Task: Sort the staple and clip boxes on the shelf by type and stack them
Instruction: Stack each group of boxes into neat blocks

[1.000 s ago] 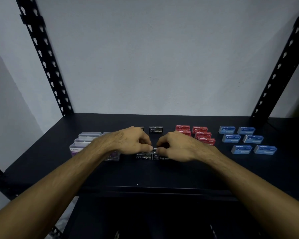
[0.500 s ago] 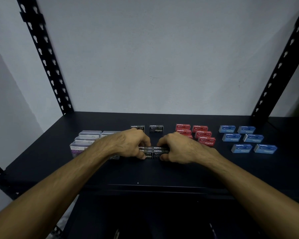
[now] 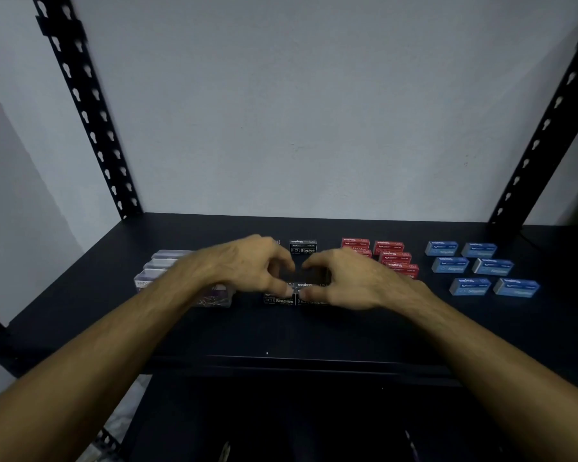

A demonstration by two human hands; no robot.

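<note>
Both hands meet over the middle of the dark metal shelf (image 3: 314, 331). The left hand (image 3: 247, 265) and right hand (image 3: 351, 278) each have curled fingers, thumb tips touching the small black cardboard staple boxes (image 3: 281, 298) lying side by side; whether either grip is clamped on a box I cannot tell. Another black staple box (image 3: 303, 247) sits behind. Clear plastic clip boxes (image 3: 161, 263) lie left, red staple boxes (image 3: 389, 248) right, blue staple boxes (image 3: 469, 286) farther right.

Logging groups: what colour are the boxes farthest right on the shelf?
Blue boxes with white print, clearest in the head view.
</note>
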